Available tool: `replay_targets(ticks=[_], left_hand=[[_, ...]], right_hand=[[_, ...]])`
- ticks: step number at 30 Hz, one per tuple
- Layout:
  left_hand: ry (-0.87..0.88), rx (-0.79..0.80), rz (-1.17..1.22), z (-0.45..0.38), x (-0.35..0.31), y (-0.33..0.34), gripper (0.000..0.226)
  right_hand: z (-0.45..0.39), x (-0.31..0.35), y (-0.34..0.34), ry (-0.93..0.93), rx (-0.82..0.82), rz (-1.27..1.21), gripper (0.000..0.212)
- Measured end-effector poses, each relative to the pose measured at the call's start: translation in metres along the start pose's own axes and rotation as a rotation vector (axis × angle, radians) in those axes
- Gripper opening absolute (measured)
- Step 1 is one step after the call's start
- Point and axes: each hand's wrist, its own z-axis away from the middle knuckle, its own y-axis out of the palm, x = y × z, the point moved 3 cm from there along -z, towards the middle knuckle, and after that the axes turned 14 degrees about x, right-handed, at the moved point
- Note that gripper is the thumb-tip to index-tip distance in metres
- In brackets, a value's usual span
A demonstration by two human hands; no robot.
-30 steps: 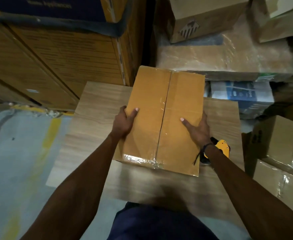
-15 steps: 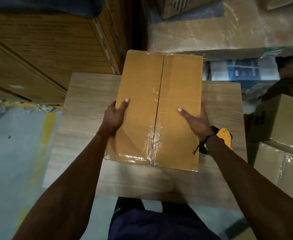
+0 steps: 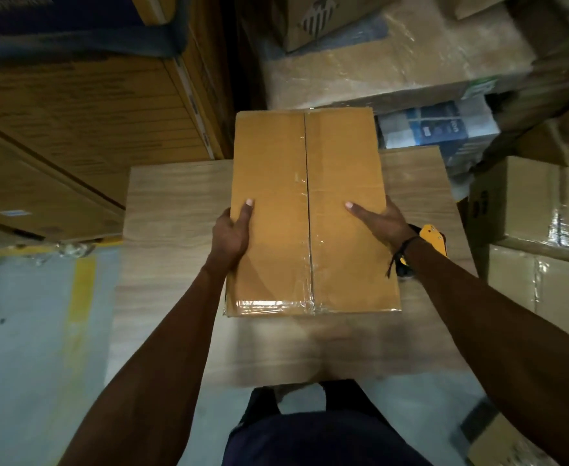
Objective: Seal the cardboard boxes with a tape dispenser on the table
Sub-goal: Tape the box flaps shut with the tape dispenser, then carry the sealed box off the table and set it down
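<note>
A brown cardboard box [image 3: 310, 183] with clear tape along its centre seam and near edge is over the wooden table [image 3: 172, 210]. My left hand [image 3: 231, 235] grips its left side with the thumb on top. My right hand [image 3: 382, 223] grips the right side, thumb lying across the top. A yellow tape dispenser [image 3: 432, 238] lies on the table just right of my right wrist, partly hidden by my forearm.
Large stacked cartons [image 3: 84, 122] rise at the left behind the table. Plastic-wrapped boxes [image 3: 394, 58] and a blue-white package [image 3: 441, 132] crowd the back right. More taped boxes [image 3: 538, 227] stand at the right. Grey floor with a yellow line [image 3: 79, 297] lies left.
Both hands have turned the box from a slight tilt to square with the table and brought it a little nearer. The tape dispenser has not moved.
</note>
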Motion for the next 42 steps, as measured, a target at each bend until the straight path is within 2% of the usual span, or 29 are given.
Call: replay_targets(ticks=[5,10,15,19,22,25,31,36,42], left_hand=[[-0.018,0.086,-0.03,0.038,0.024,-0.011,0.071],[0.003,0.125,-0.042,0.073,0.036,-0.027,0.071],[0.188,0.111,-0.027,0.101,0.009,-0.04,0.065],[0.326,0.159,-0.058,0.12,-0.036,-0.032,0.063],[0.457,0.201,-0.106,0.133,-0.075,-0.012,0.06],[0.563,0.273,-0.16,0.144,-0.111,0.021,0.057],[0.672,0.495,-0.205,0.17,-0.157,0.121,0.059],[0.738,0.723,-0.279,0.211,-0.168,0.232,0.048],[0.767,0.959,-0.327,0.275,-0.156,0.36,0.053]], right_hand=[[0.06,-0.032,0.024,-0.012,-0.053,-0.054,0.077],[0.11,-0.036,0.05,-0.046,-0.136,-0.121,0.089],[0.165,-0.001,0.055,-0.159,-0.206,-0.137,0.063],[0.212,0.022,0.041,-0.282,-0.316,-0.174,0.061],[0.247,0.031,0.021,-0.335,-0.396,-0.167,0.068],[0.282,0.028,-0.009,-0.37,-0.527,-0.171,0.079],[0.372,0.001,-0.063,-0.374,-0.798,-0.21,0.075],[0.46,-0.059,-0.101,-0.307,-1.051,-0.242,0.073],[0.55,-0.145,-0.137,-0.225,-1.255,-0.353,0.068]])
